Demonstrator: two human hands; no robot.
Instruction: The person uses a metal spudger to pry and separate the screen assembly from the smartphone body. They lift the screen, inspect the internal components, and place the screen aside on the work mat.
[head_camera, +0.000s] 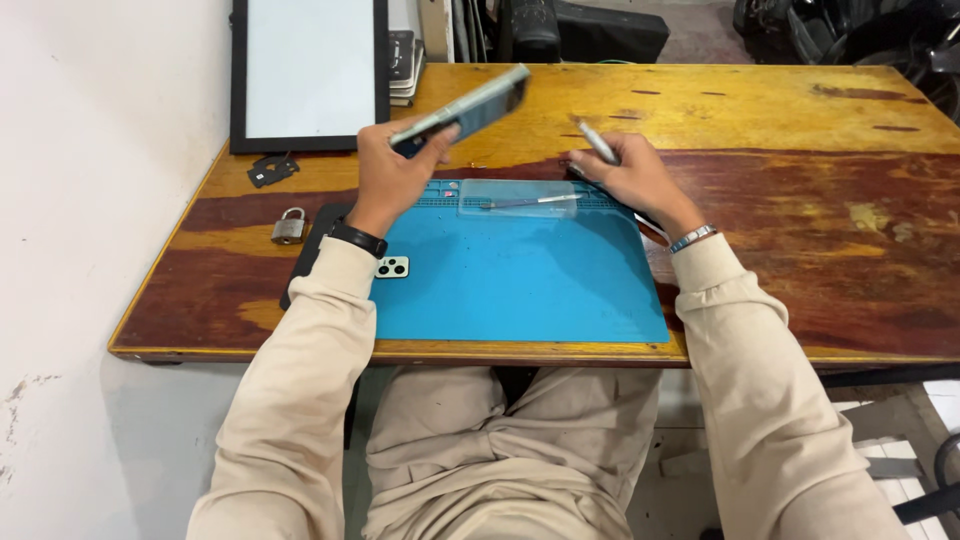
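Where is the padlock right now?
In the head view the padlock lies on the wooden table at the far left, just left of the dark pad's edge and below the small black piece.

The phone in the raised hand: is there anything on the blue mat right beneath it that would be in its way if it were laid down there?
Partly. The left hand holds the phone tilted above the blue mat's far edge. A clear plastic piece with tweezers on it lies just right of there. The mat's nearer middle looks bare. The right hand holds a slim tool.

Mat (520, 290) on table (800, 200), padlock (289, 227) left, frame (310, 70) behind
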